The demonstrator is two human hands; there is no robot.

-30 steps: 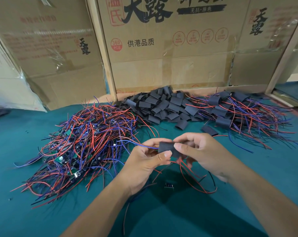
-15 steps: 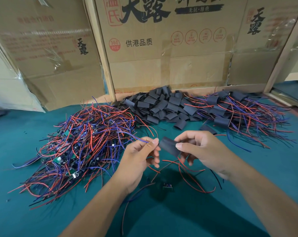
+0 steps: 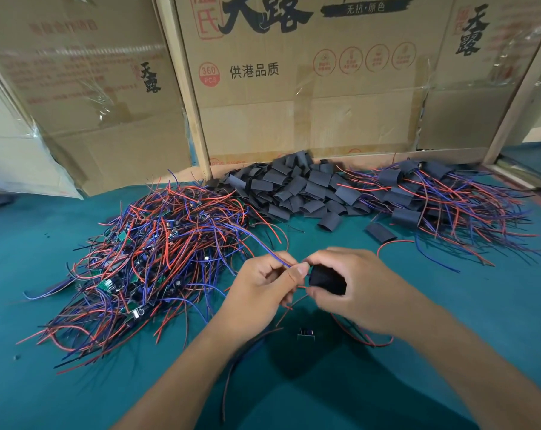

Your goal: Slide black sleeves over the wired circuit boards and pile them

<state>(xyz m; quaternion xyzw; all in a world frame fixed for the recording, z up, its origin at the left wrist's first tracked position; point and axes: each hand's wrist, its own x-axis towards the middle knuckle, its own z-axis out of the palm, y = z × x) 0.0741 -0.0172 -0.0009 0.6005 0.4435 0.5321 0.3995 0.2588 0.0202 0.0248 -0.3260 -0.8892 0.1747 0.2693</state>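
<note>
My right hand (image 3: pixel 353 283) grips a black sleeve (image 3: pixel 326 280) above the teal table. My left hand (image 3: pixel 263 290) pinches the blue and red wires (image 3: pixel 257 243) that run into the sleeve's left end. The board itself is hidden inside the sleeve and behind my fingers. A big tangle of unsleeved wired boards (image 3: pixel 151 259) lies to the left. A heap of empty black sleeves (image 3: pixel 297 187) sits at the back middle. The pile of sleeved boards (image 3: pixel 433 200) lies at the back right.
Taped cardboard boxes (image 3: pixel 309 88) wall off the back of the teal table (image 3: pixel 61 398). A small dark component (image 3: pixel 306 334) lies below my hands. Two loose sleeves (image 3: pixel 329 221) (image 3: pixel 381 232) lie in front of the heap. A wooden post (image 3: pixel 520 88) stands at the right.
The gap between my hands has closed. My right hand has turned the sleeve and curled round it, and my left hand pinches the wires at its end.
</note>
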